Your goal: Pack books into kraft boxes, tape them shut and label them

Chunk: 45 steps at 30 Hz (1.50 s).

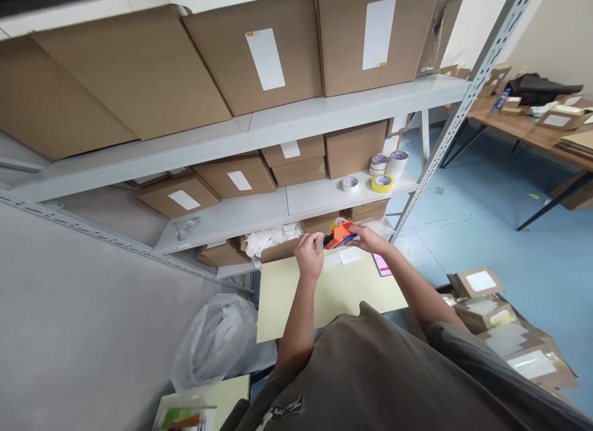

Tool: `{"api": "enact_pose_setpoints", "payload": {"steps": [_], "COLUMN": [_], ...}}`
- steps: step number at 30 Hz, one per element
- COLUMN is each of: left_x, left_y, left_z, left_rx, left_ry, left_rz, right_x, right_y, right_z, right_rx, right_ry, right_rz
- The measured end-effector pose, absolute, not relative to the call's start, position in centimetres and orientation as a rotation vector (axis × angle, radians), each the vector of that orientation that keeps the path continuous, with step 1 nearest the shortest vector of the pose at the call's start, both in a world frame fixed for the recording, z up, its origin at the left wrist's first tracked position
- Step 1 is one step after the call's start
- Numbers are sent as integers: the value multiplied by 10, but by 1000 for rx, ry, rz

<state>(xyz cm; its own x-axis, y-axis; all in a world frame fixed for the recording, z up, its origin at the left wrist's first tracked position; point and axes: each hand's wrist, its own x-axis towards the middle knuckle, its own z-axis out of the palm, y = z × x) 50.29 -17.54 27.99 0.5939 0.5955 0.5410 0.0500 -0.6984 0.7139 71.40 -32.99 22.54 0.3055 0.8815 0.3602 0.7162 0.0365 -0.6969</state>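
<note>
Above the pale yellow table (pixel 370 287) I hold up an orange tape dispenser (pixel 340 234) with a black part at its left and blue at its lower right. A roll of tape (pixel 338 223) with a yellow rim shows behind its top. My right hand (pixel 369 239) grips the dispenser from the right side. My left hand (pixel 309 255) is closed in a pinch right at the dispenser's black end; whatever lies between the fingertips is too small to make out. Below the dispenser, white paper (pixel 349 255) lies on the table. Near my right forearm is a phone (pixel 382 265) with a lit pink screen.
A metal shelf rack (pixel 259 138) with cardboard boxes (pixel 259 48) stands in front. Several tape rolls (pixel 382 183) sit on its middle shelf. A clear plastic bag (pixel 217 341) is at lower left. Packed boxes (pixel 504 335) are at right, and a wooden table (pixel 523 123) stands beyond.
</note>
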Motion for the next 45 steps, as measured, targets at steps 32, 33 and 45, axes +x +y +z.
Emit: {"api": "enact_pose_setpoints", "payload": {"steps": [32,33,45], "left_x": [470,466,428], "left_y": [-150,-150,-160], "left_z": [248,246,239], "left_rx": [2082,2072,2057], "left_ry": [862,871,946], "left_rz": [999,977,948], "right_x": [830,836,839], "right_y": [-191,-180,-140], "right_z": [222,222,204], "right_rx": [-2101,-2135,-2253], "right_ry": [-1429,-1435,-1312], "right_rz": [-117,-103,-88]}}
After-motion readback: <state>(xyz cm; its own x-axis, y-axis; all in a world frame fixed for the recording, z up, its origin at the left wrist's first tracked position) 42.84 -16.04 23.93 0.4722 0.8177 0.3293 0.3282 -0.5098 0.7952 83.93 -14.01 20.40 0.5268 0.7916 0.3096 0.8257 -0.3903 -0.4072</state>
